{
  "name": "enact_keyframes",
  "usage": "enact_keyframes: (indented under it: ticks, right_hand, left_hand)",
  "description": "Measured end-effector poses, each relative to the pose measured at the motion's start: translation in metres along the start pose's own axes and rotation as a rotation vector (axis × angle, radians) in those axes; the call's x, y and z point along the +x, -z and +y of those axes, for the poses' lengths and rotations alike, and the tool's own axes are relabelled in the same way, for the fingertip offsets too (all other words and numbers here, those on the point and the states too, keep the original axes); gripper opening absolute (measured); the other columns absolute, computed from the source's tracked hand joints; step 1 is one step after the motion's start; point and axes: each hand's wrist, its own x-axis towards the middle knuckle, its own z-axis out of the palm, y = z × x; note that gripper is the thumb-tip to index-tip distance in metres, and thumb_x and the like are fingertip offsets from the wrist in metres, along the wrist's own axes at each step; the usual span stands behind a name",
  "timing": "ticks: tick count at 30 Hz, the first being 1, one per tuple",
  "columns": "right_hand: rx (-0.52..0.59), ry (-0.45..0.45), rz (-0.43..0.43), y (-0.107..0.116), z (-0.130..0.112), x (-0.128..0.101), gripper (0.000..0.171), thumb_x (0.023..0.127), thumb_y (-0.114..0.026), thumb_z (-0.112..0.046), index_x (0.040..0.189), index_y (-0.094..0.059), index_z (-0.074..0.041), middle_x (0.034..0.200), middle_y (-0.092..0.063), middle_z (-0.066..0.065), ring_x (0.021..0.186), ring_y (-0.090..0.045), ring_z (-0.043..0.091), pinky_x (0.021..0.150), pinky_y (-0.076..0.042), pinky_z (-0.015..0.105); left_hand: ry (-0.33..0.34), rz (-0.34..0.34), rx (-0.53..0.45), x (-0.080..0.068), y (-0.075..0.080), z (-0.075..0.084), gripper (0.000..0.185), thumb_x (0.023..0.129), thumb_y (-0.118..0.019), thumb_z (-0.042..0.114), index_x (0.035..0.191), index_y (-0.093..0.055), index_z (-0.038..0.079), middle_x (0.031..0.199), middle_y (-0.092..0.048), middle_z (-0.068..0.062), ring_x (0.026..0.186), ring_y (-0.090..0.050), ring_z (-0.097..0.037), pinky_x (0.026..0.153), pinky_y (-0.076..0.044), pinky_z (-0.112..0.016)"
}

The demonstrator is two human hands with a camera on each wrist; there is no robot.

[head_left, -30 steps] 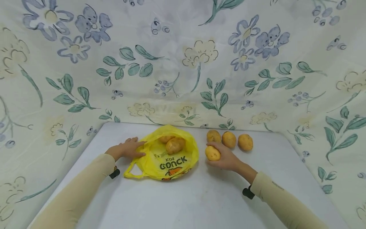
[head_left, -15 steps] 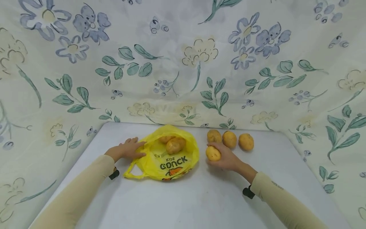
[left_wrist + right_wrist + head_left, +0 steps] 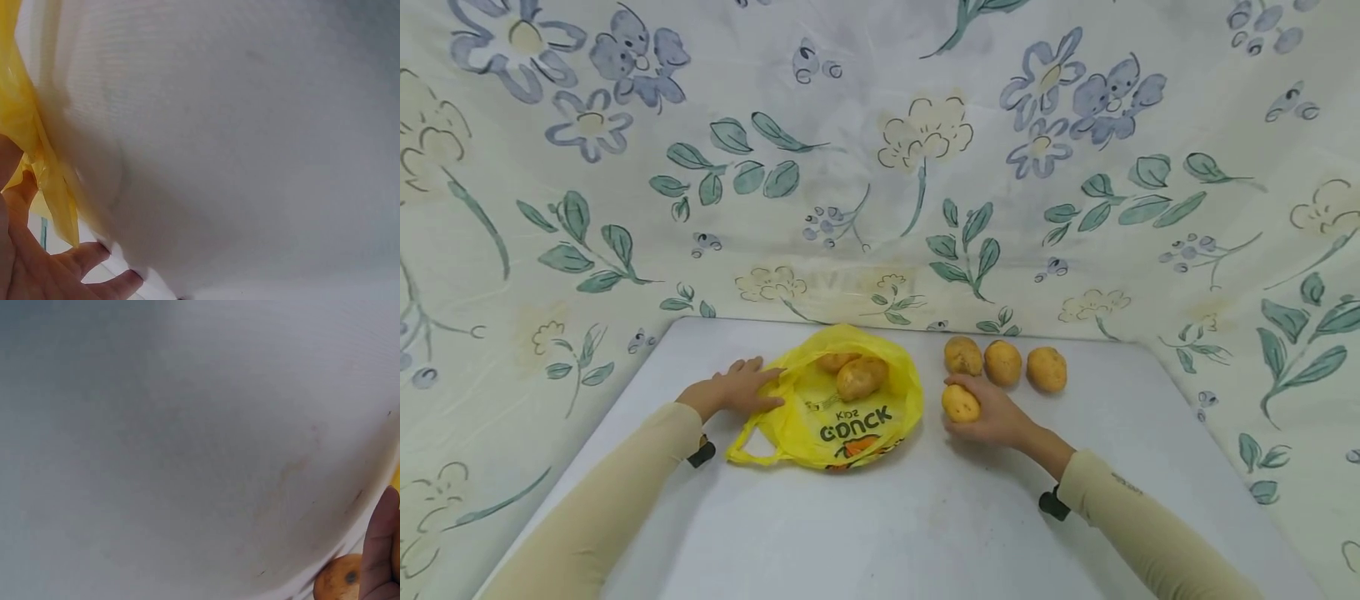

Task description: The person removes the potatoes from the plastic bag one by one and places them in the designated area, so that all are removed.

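Note:
A yellow plastic bag [image 3: 808,433] with dark lettering lies on its side on the white table [image 3: 880,533], its mouth spread wide. Inside it rest potatoes [image 3: 861,379], two of them showing. My left hand [image 3: 743,390] pinches the bag's left edge; in the left wrist view the yellow film [image 3: 50,181] runs between thumb and forefinger, while the other fingertips [image 3: 128,281] touch the table. To the bag's right, my right hand [image 3: 992,414] grips a potato [image 3: 961,403] low over the table. Most of that potato is out of frame in the right wrist view.
Behind my right hand, three loose potatoes [image 3: 1003,364] sit in a row near the table's back edge. One potato [image 3: 337,578] shows beside the hand in the right wrist view. A flowered cloth [image 3: 880,208] hangs around the back and sides.

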Motion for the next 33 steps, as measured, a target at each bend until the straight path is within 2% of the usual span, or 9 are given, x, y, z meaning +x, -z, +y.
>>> enact_keyframes:
  ticks: [10, 17, 28, 33]
  right_hand:
    - [-0.041, -0.019, 0.021, -0.0011, -0.0023, -0.0014, 0.070, 0.078, -0.081, -0.031, 0.140, -0.051, -0.014, 0.130, -0.060, 0.004, 0.103, -0.057, 0.019, 0.090, -0.051, 0.041]
    - [-0.100, -0.075, 0.039, -0.0005, -0.0028, 0.0006, 0.071, 0.079, -0.079, -0.035, 0.141, -0.051, -0.017, 0.126, -0.060, 0.004, 0.101, -0.057, 0.019, 0.087, -0.052, 0.042]
    - [-0.156, -0.081, 0.024, 0.0006, 0.0035, 0.0044, 0.070, 0.079, -0.078, -0.041, 0.140, -0.051, -0.020, 0.127, -0.061, 0.004, 0.102, -0.056, 0.019, 0.087, -0.052, 0.043]
    - [-0.129, -0.112, 0.003, -0.0023, 0.0039, 0.0025, 0.070, 0.079, -0.078, -0.042, 0.139, -0.051, -0.018, 0.128, -0.059, 0.007, 0.101, -0.056, 0.020, 0.085, -0.051, 0.042]
  left_hand:
    - [0.006, -0.006, -0.003, 0.0002, -0.0042, -0.0016, 0.076, 0.094, -0.057, 0.056, 0.152, -0.037, 0.012, 0.158, -0.016, -0.034, 0.141, -0.016, -0.059, 0.105, -0.019, -0.081]
    - [0.007, -0.003, -0.008, 0.0028, -0.0043, -0.0032, 0.076, 0.094, -0.056, 0.056, 0.153, -0.036, 0.012, 0.159, -0.015, -0.033, 0.141, -0.015, -0.059, 0.105, -0.018, -0.081]
    - [0.008, -0.011, -0.012, 0.0027, 0.0012, -0.0013, 0.076, 0.095, -0.055, 0.057, 0.153, -0.035, 0.012, 0.159, -0.014, -0.034, 0.142, -0.014, -0.060, 0.105, -0.017, -0.081]
    - [0.017, -0.023, -0.020, 0.0021, -0.0004, -0.0007, 0.077, 0.095, -0.055, 0.057, 0.154, -0.034, 0.011, 0.159, -0.014, -0.034, 0.142, -0.013, -0.059, 0.106, -0.016, -0.081]
